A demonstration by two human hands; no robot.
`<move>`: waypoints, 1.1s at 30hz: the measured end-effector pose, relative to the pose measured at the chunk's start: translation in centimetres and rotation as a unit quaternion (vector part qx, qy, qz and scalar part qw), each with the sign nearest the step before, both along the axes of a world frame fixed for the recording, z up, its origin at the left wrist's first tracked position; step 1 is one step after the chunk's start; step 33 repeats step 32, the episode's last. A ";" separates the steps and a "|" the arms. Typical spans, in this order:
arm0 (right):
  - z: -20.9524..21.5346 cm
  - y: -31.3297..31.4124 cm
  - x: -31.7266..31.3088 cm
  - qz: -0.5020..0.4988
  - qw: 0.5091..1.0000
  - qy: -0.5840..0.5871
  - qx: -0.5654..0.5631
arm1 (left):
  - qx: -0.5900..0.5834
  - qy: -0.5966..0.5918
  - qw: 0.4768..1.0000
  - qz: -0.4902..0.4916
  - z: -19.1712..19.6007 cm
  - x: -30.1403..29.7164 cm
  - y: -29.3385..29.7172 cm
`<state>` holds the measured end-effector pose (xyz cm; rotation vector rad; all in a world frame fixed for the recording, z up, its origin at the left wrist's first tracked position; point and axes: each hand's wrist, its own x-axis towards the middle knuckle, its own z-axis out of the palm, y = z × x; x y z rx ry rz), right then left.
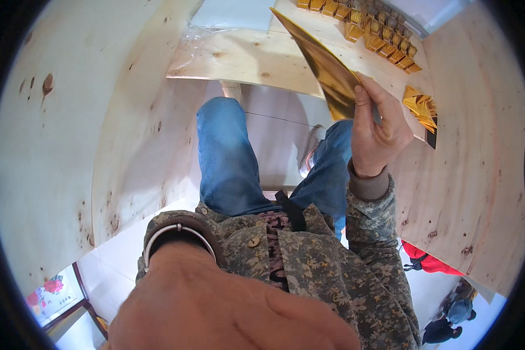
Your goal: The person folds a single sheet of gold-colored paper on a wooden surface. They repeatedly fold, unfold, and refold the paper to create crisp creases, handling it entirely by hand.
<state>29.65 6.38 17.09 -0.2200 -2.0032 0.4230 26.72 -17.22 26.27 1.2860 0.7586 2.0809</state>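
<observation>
A gold, shiny sheet of foil paper point(321, 61) rises over the near edge of the wooden tabletop point(245, 58). My right hand point(382, 125) is closed on its lower right edge, thumb on one face and fingers behind. The sheet bows slightly and tapers to a point at its upper left. My left hand point(227, 309) is raised very near the camera at the lower edge, its back and wrist showing; its fingers are hidden, so whether it holds anything does not show. To the right of the sheet lies a small pile of folded gold paper pieces point(420, 108).
Rows of folded gold paper pieces point(382, 35) stand at the table's far right. A pale flat sheet point(233, 13) lies at the far left beside crumpled clear plastic point(186, 49). Plywood panels point(140, 116) rise left and right point(466, 175). My knees are below the table edge.
</observation>
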 end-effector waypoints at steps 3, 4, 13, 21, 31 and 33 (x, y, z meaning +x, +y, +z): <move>0.1 0.3 -0.2 -0.024 0.994 -0.010 0.102 | -0.045 -0.015 0.998 0.039 -1.2 -1.7 0.4; 0.0 0.4 -0.4 -0.025 0.992 0.007 0.123 | -0.060 -0.024 0.997 0.053 -1.8 -2.2 0.8; -2.7 -0.1 -2.4 -0.014 0.974 -0.006 0.226 | -0.244 -0.242 0.921 0.182 -9.1 -4.9 10.5; -5.5 -0.7 -3.5 0.113 0.979 -0.137 0.101 | -0.290 -0.284 0.879 0.249 -14.4 -9.7 13.0; -5.6 3.3 -6.3 0.170 0.927 -0.242 -0.229 | -0.387 -0.035 0.913 0.127 -21.8 -22.9 14.1; -5.8 3.7 -6.8 0.167 0.917 -0.258 -0.255 | -0.383 -0.041 0.914 0.126 -22.7 -23.3 14.1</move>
